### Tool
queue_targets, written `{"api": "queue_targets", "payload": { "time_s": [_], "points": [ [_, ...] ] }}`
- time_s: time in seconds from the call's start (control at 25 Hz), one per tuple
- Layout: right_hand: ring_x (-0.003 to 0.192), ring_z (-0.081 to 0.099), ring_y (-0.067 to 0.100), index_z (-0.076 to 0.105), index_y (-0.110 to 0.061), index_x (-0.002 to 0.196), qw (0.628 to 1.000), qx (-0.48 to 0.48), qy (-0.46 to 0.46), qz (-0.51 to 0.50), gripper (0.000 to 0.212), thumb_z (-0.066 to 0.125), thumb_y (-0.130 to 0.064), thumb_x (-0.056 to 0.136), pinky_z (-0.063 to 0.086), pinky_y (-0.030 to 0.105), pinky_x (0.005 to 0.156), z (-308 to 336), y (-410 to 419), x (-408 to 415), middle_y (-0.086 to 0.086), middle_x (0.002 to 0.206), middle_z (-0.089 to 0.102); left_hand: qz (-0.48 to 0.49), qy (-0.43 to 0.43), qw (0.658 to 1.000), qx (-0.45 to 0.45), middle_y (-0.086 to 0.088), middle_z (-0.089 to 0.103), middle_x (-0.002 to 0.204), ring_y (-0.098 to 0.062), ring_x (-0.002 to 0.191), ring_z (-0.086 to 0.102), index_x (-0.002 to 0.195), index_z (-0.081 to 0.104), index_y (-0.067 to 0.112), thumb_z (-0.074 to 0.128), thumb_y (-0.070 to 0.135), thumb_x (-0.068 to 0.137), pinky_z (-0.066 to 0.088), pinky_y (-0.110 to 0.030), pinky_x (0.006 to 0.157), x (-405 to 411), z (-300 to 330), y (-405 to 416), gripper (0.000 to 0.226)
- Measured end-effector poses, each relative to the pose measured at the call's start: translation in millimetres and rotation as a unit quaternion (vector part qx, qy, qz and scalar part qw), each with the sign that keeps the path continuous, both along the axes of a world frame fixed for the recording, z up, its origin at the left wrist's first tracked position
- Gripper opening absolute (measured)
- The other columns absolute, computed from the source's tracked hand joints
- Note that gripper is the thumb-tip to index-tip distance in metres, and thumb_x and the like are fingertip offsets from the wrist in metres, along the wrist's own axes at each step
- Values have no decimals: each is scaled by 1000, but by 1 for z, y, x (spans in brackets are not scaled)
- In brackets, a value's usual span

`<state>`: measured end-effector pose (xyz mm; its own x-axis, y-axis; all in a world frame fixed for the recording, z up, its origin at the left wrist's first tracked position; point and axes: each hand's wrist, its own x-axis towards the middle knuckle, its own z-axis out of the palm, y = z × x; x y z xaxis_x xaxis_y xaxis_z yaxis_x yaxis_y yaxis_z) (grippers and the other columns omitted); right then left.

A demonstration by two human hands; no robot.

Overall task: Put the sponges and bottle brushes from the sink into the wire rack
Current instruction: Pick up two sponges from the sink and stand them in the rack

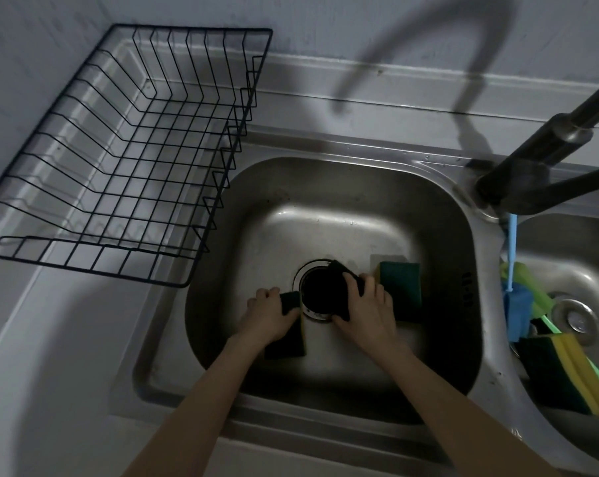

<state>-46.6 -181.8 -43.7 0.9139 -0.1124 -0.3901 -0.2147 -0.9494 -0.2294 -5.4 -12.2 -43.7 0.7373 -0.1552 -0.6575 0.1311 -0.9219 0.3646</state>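
Note:
Both hands are down in the left sink basin [329,208]. My left hand [269,315] grips a dark green and yellow sponge [287,346] left of the drain. My right hand [367,309] closes on a dark sponge [339,287] lying over the drain. A third green and yellow sponge [403,287] lies flat just right of that hand. The black wire rack [119,160] stands empty on the counter at the left. In the right basin are a blue bottle brush [515,304], a green brush [532,287] and more sponges [563,370].
A dark faucet [539,160] rises between the two basins at the right, its spout and lever reaching off the frame. A pale wall backs the counter. The right basin's drain [575,316] sits beside the brushes.

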Motion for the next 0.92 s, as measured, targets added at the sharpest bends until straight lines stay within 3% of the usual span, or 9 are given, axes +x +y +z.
{"api": "queue_targets", "payload": {
  "time_s": [0.16, 0.4, 0.56, 0.76, 0.92],
  "points": [
    [120, 38, 33, 17, -15, 142, 1000, 10, -7, -18, 75, 56, -38, 81, 33, 40, 102, -1, 2, 1, 16, 135, 34, 13, 17, 998, 56, -21, 6, 144, -43, 127, 19, 140, 2, 17, 57, 53, 76, 32, -48, 104, -12, 0, -14, 91],
    [119, 39, 31, 21, -16, 141, 996, 48, -35, -60, 76, 57, -41, 80, 35, 38, 98, 12, 3, -1, 16, 135, 35, 16, 42, 998, 54, -22, 6, 143, -43, 128, 20, 140, -8, 14, 60, 41, 78, 32, -47, 104, -11, 13, -18, 96],
    [124, 35, 33, 19, -18, 142, 991, 80, -64, -83, 77, 57, -42, 80, 30, 42, 104, 35, -9, 5, 17, 137, 33, 26, -69, 997, 1, -20, 15, 142, -41, 126, 24, 140, -10, 11, 61, 39, 77, 31, -49, 103, -5, 37, -19, 99],
    [129, 31, 35, 20, -20, 142, 985, 90, -111, -99, 76, 59, -40, 79, 26, 44, 108, 74, -20, 10, 17, 140, 30, 50, -168, 982, -64, -21, 26, 140, -36, 127, 31, 139, 6, 6, 68, 25, 71, 37, -46, 103, 0, 79, -25, 94],
    [129, 31, 33, 21, -21, 142, 976, 107, -165, -98, 74, 58, -41, 80, 27, 43, 107, 111, -17, 5, 16, 140, 30, 43, -259, 960, -97, -19, 28, 141, -34, 128, 30, 139, 10, 6, 62, 29, 77, 33, -43, 103, -6, 118, -31, 84]
  ]
}}
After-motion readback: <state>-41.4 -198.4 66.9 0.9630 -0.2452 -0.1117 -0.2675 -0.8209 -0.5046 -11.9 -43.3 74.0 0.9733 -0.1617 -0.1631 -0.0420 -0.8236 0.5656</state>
